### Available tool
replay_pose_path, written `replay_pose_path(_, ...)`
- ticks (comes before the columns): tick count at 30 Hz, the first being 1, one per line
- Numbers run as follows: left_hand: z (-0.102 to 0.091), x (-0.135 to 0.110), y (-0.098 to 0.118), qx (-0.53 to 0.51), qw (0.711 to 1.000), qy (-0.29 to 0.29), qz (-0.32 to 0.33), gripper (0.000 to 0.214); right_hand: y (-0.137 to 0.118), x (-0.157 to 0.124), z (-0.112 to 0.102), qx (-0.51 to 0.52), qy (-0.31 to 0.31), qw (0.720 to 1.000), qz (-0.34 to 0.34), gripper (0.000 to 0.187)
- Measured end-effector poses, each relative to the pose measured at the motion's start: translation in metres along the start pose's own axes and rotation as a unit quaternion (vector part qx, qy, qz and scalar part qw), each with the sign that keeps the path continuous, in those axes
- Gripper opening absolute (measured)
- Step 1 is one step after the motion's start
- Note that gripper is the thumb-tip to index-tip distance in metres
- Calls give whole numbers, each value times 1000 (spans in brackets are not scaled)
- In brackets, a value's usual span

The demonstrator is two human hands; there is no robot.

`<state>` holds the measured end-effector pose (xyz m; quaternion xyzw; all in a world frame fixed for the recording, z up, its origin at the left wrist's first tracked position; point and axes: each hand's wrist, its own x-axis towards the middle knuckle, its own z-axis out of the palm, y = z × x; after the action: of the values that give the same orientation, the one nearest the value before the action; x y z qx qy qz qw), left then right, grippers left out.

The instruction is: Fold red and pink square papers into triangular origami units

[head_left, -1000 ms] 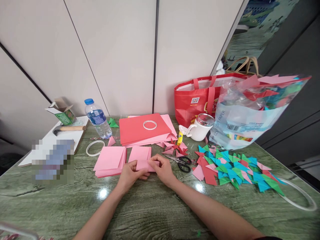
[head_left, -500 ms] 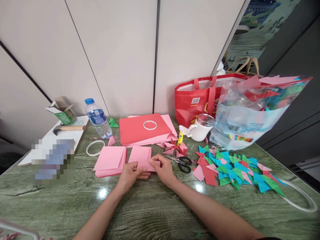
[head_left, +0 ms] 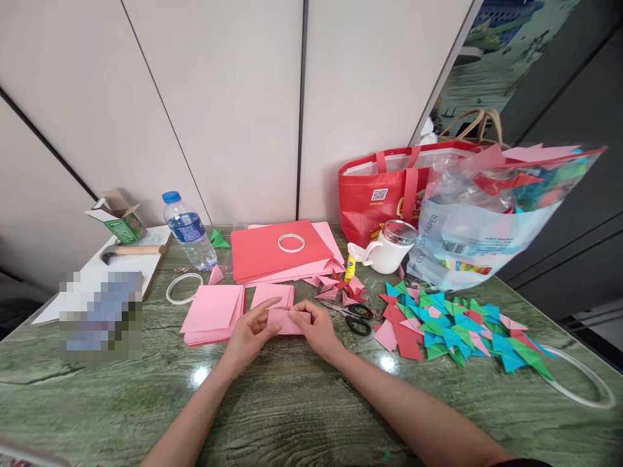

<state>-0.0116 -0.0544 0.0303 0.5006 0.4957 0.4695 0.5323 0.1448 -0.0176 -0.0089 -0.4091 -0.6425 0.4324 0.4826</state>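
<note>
A small folded piece of pink paper (head_left: 288,322) is pinched at its right end between the thumb and fingers of my right hand (head_left: 317,329). At its left end is my left hand (head_left: 252,331), thumb against the paper's edge and fingers stretched out apart above it. Just behind the held piece lies a stack of pink paper (head_left: 276,294), partly hidden by my fingers. A thicker stack of pink squares (head_left: 214,310) stands left of my left hand. Black-handled scissors (head_left: 351,314) rest to the right of my right hand.
Behind lie red sheets (head_left: 263,250) with a white ring on top. Folded coloured paper pieces (head_left: 452,331) spread at the right, near a white mug (head_left: 390,250), a glue stick (head_left: 350,267) and a clear bag (head_left: 477,233). A water bottle (head_left: 189,230) and hammer (head_left: 134,250) are at left.
The fingers of my left hand have lifted off the paper and spread, with the hand slightly left. My right hand keeps its pinch. The view has shifted slightly.
</note>
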Motion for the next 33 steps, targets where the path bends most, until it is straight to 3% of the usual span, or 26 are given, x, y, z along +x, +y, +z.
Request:
replay_pose_path(3, -2, 0, -3, 45, 999, -1, 13, 31, 1, 0, 0, 2, -1, 1000, -1, 18)
replay_pose_path(7, -1, 1, -8, 86, 996, 17, 13, 19, 0, 0, 0, 2, -4, 1000, 0, 18)
replay_pose_path(10, 1, 1, -7, 69, 996, 49, 14, 18, -1, -2, 1, 25, 0, 1000, 9, 15)
replay_pose_path(15, 3, 1, -6, 48, 993, 105, 23, 19, -3, -3, 4, 85, -5, 996, 21, 52)
replay_pose_path(20, 0, 0, -10, 38, 994, 101, 33, 20, -2, -3, 6, 94, -14, 994, 46, 38)
replay_pose_path(24, -2, 1, -14, 39, 994, 96, 29, 22, -3, -2, 7, 171, -39, 980, 93, 30)
replay_pose_path(33, -5, 5, -14, 3, 989, 146, 29, 29, 2, 3, 11, 316, -34, 934, 161, 42)
